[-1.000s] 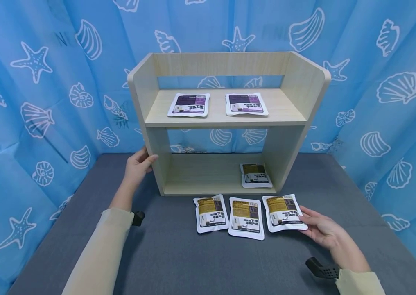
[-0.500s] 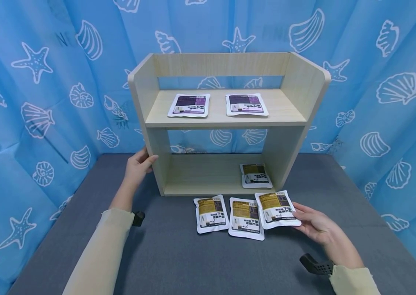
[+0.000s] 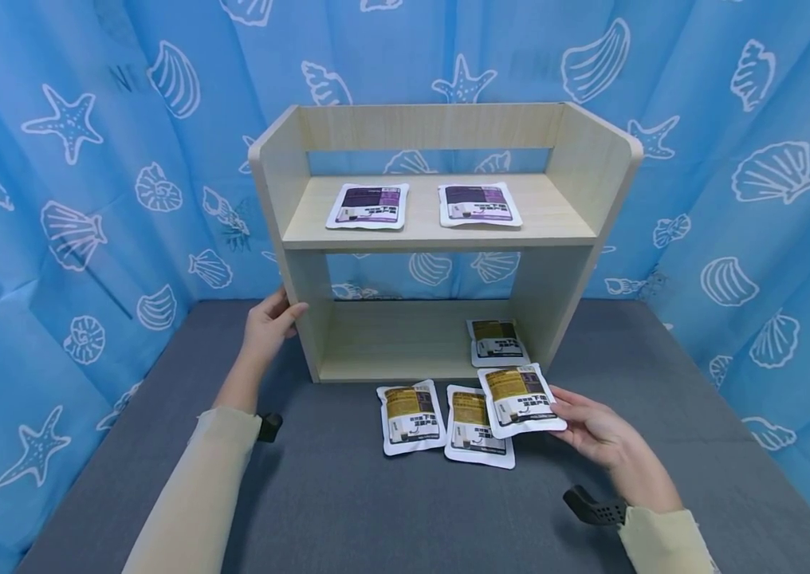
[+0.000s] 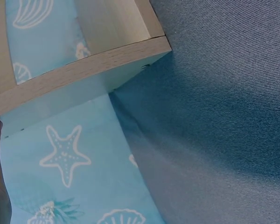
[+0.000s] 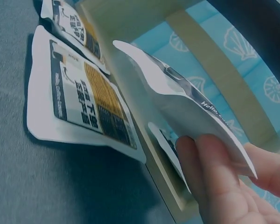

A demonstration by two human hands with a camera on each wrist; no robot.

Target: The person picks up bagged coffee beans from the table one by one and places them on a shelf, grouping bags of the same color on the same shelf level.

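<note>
My right hand [image 3: 599, 430] pinches a white pouch [image 3: 520, 399] with a brown-and-gold label by its right edge, thumb on top and fingers below. The right wrist view shows this held pouch [image 5: 186, 105] raised and tilted before the lower shelf. Two similar pouches, a left one [image 3: 410, 418] and a middle one [image 3: 475, 434], lie on the table in front; the held one partly covers the middle one. Another gold-label pouch [image 3: 497, 343] lies at the lower shelf's right end. My left hand [image 3: 266, 325] grips the left side panel of the wooden shelf unit [image 3: 441, 239].
On the upper shelf lie two purple-label pouches, one left [image 3: 369, 206] and one right [image 3: 479, 204]. Dark grey cloth covers the table [image 3: 391, 518]. A blue shell-print curtain [image 3: 89, 199] hangs behind and at both sides.
My right hand has lifted the pouch from the row's right end and carried it left and toward the shelf, over the middle pouch. My left hand stays on the side panel.
</note>
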